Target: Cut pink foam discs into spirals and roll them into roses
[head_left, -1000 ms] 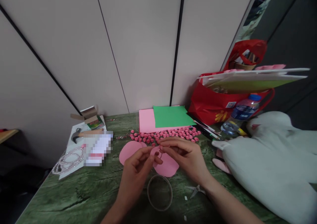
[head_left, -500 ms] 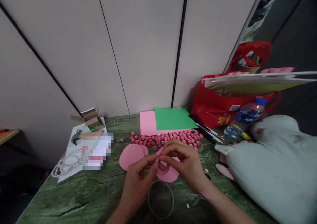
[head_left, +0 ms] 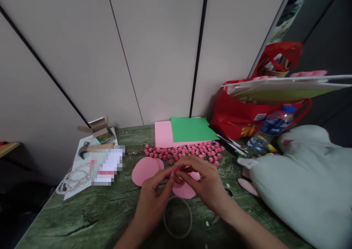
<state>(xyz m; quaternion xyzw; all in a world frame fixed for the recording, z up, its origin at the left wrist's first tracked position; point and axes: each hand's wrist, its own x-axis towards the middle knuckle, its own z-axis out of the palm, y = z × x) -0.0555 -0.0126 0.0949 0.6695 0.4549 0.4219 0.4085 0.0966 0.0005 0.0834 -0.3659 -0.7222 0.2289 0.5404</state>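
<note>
Above the middle of the green table, my left hand [head_left: 154, 194] and my right hand [head_left: 207, 181] meet fingertip to fingertip, pinching a small piece of pink paper [head_left: 177, 169] between them. Part of the piece is hidden by the fingers. Pink paper circles [head_left: 144, 171] lie left of the hands, and another pink circle [head_left: 185, 192] lies beneath them. Many small rolled pink paper flowers [head_left: 165, 153] are spread behind the hands. A clear round ring or dish [head_left: 178, 218] sits between the forearms. Scissors [head_left: 216, 219] are partly covered by my right hand.
Green and pink sheets [head_left: 192, 130] lie at the back. On the right are a red bag [head_left: 232, 113], a bottle [head_left: 272, 126], pencils [head_left: 232, 144] and a grey plush toy [head_left: 302, 179]. A hammer [head_left: 95, 149], beads [head_left: 74, 179] and an opened box [head_left: 100, 128] are at left.
Both hands stay together, with the pink piece turned slightly between the fingertips. My right hand has shifted a little, covering more of the scissors. The view has tilted slightly.
</note>
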